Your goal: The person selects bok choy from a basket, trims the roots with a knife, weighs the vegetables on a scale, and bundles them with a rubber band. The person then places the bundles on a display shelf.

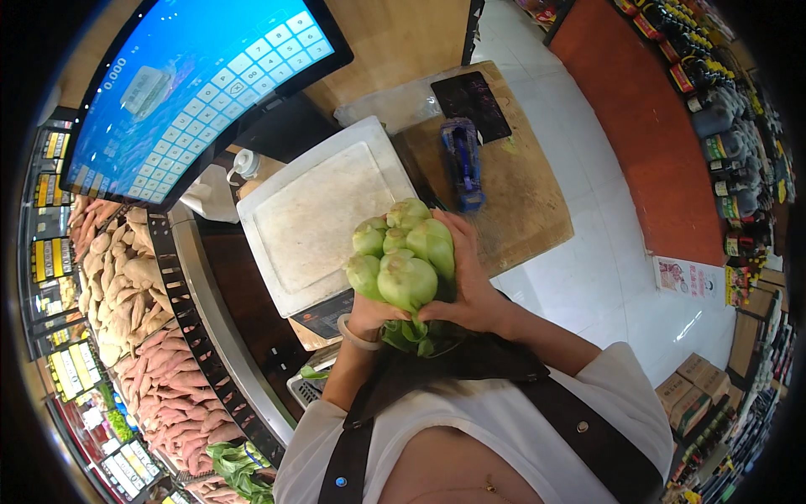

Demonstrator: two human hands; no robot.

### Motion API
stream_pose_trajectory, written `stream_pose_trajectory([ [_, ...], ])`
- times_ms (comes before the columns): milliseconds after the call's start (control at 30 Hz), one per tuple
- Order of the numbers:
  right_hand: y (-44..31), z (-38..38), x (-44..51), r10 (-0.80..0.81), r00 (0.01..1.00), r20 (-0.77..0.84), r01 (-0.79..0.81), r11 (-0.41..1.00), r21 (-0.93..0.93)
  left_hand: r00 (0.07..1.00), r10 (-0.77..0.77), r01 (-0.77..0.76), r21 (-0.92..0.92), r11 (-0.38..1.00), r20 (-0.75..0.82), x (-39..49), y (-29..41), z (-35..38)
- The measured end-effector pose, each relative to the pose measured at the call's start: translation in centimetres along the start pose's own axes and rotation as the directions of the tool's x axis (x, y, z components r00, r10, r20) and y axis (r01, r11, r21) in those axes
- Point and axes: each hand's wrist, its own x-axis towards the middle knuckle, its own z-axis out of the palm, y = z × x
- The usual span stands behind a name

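Observation:
Between my two hands I hold a bunch of bok choy (408, 280), its pale green stem bases turned up and its dark leaves hanging toward my apron. My right hand (469, 271) wraps the bunch's right side, thumb across the front. My left hand (373, 314), with a pale bangle at the wrist, supports it from below left; its fingers are mostly hidden behind the stems. Just beyond the bunch lies the white platform of a weighing scale (321, 220), with nothing on it. A touchscreen (214, 94) showing an on-screen keyboard stands at upper left.
A blue tape dispenser (463, 164) and a black flat panel (472, 107) lie on the wooden tabletop (535, 214). A white bottle (245, 164) stands beside the scale. Ginger (126, 271) and sweet potatoes (173, 390) fill the left display behind a metal rail (233, 353). Bottled goods (724, 151) line the right shelf.

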Motion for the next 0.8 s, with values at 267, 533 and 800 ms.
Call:
stream_pose_trajectory([
  [267,-0.4,-1.2,0.6,0.073,0.997,0.029,-0.078,0.965,0.251,1.0,-0.005,0.004,-0.045,0.999,-0.024,0.0,-0.9,0.6],
  [533,0.7,0.4,-0.2,-0.009,0.988,-0.155,0.007,1.0,-0.014,0.986,-0.143,0.132,-0.121,0.984,-0.087,-1.2,-1.8,2.3],
  [800,0.6,-1.5,1.2,-0.025,0.997,0.07,0.017,0.994,0.111,0.994,-0.01,-0.021,-0.275,0.961,-0.111,-0.4,-3.7,1.1],
])
